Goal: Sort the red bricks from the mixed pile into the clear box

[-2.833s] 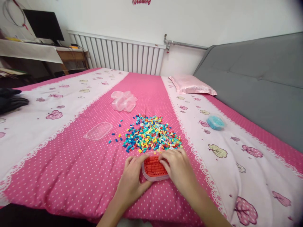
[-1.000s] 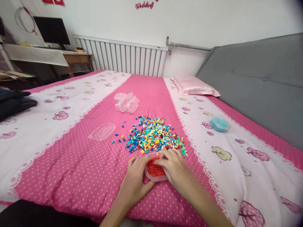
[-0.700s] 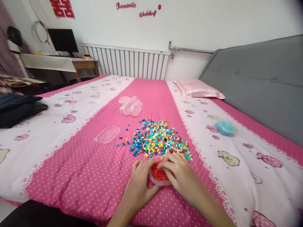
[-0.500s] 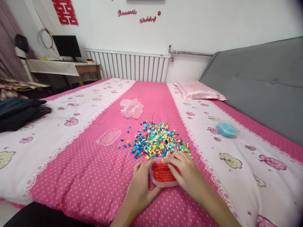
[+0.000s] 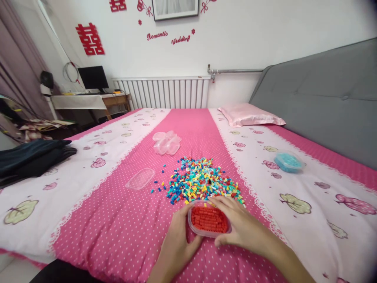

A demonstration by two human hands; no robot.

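Note:
A clear plastic container (image 5: 209, 234) sits on the pink bedspread just in front of me. Red toy bricks (image 5: 209, 219) fill it, packed in neat rows. My left hand (image 5: 179, 232) grips its left side, thumb at the near edge and fingers at the far left corner. Around the right side, my right hand (image 5: 235, 222) has its fingers along the far rim and its thumb by the near corner. Just beyond the container lies a loose pile of small multicoloured bricks (image 5: 203, 181), partly hidden by my right fingers.
A clear lid (image 5: 140, 179) lies flat left of the pile. Behind it are several stacked clear containers (image 5: 166, 142). On the right stands a container of light-blue pieces (image 5: 289, 162). Dark folded clothing (image 5: 32, 159) is at the left, a pink pillow (image 5: 250, 114) at the back.
My right hand has moved from over the red bricks to the container's right side, its thumb now at the near edge. The view has tilted up slightly.

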